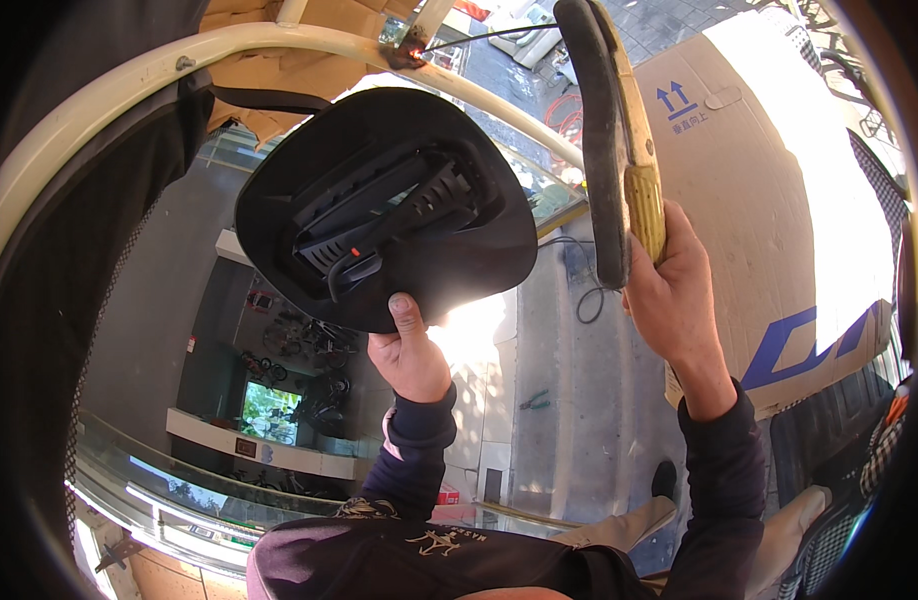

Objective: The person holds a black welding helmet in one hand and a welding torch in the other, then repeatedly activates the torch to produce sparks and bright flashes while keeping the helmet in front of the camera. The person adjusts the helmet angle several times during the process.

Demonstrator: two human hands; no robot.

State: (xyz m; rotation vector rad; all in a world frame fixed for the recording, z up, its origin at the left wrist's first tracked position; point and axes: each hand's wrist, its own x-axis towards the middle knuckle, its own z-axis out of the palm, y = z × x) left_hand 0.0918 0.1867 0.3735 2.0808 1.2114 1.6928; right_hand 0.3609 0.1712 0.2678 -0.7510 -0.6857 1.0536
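Note:
My left hand grips the lower edge of a black welding mask, its thumb on the rim. The mask's hollow inner side, with its headband, shows. In my right hand is a welding electrode holder with a worn yellow grip and a dark lever, held upright. A thin welding rod runs left from its top to a cream-coloured bent tube frame. The rod's tip is at a glowing orange spot on the tube, where the paint around is scorched dark.
On the right stands a large cardboard box with blue print. Brown cardboard lies behind the tube. Black fabric hangs on the left. Below are a dark cable, green-handled pliers and a glass-edged counter.

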